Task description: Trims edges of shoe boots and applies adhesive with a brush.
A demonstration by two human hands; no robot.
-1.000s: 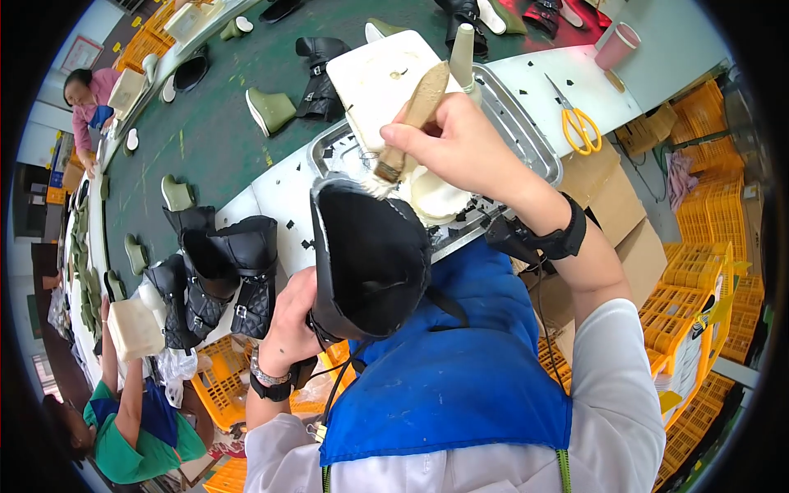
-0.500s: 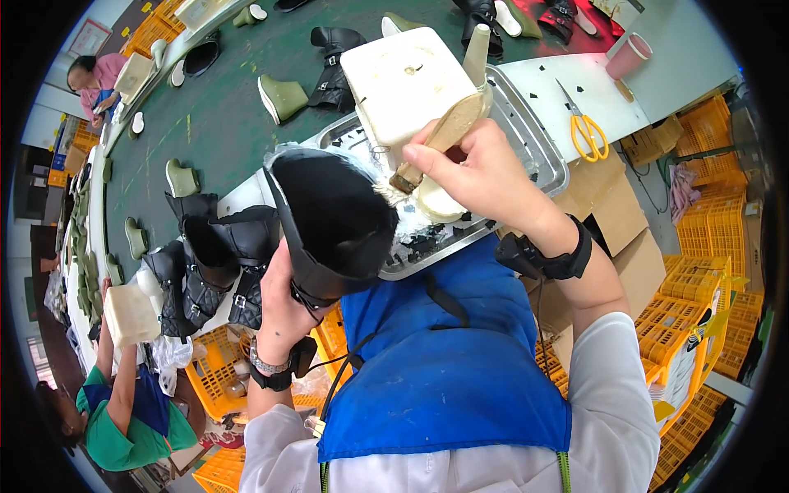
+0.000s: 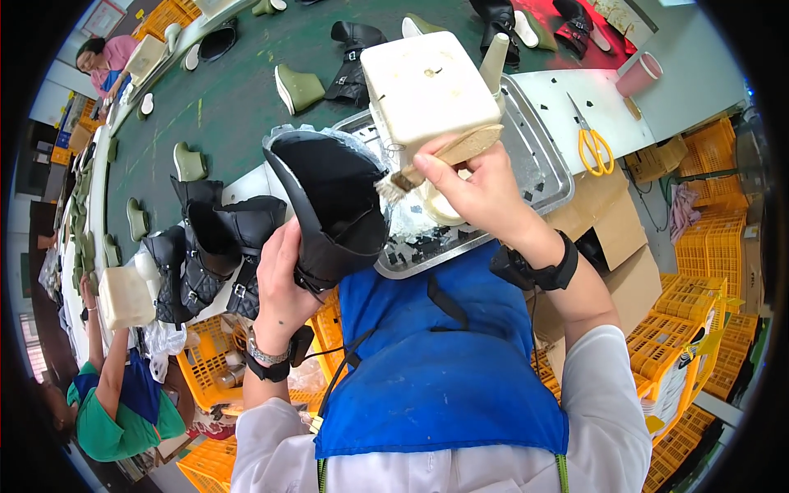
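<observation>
My left hand [image 3: 283, 279] is wrapped round a black boot upper [image 3: 300, 214], its wide opening turned up toward me. Along the far rim of that opening runs a whitish, wet-looking band. A brush with a flat wooden handle [image 3: 464, 148] is gripped in my right hand [image 3: 481, 185], its pale bristles pointing left beside the boot's opening; whether they touch it I cannot tell. Under the brush lies a metal tray [image 3: 559, 185] smeared white and strewn with black scraps. A square white plastic container [image 3: 431, 86] stands at the tray's far side.
Several black buckled boot uppers [image 3: 197, 255] stand to the left. Green boot pieces [image 3: 300, 89] are scattered on the dark green belt [image 3: 238, 103]. Yellow-handled scissors [image 3: 593, 148] and a pink cup [image 3: 639, 76] lie to the right. Yellow crates [image 3: 682, 316] flank me. Two co-workers are at the left.
My right hand has turned the brush so its handle lies flatter and its bristles are nearer the boot. The boot in my left hand has shifted slightly left and tilted.
</observation>
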